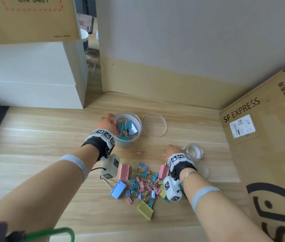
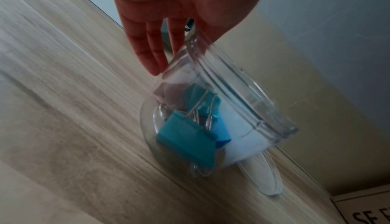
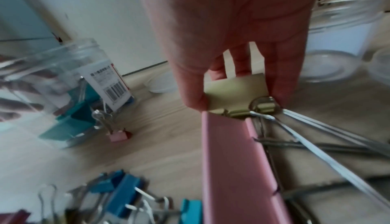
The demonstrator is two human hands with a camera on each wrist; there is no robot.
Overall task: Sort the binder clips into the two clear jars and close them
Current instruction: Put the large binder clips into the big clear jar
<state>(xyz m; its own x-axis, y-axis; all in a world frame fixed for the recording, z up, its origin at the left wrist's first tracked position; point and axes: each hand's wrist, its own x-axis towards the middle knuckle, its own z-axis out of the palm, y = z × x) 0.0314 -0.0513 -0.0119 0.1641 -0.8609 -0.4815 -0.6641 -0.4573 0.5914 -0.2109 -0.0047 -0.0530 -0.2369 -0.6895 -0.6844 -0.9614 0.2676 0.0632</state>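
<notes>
A large clear jar stands open on the wooden floor and holds teal, blue and pink binder clips. My left hand holds it at the left rim, fingers down the outer wall and the thumb at the rim. The small clear jar stands to the right, open. Beside it my right hand pinches a yellow binder clip between thumb and fingers, just above a big pink clip. A pile of mixed clips lies in front of both hands.
The large lid lies flat right of the large jar; a small clear lid lies near my right wrist. One small pink clip sits alone between the jars. Cardboard boxes close the right side, white boxes the left.
</notes>
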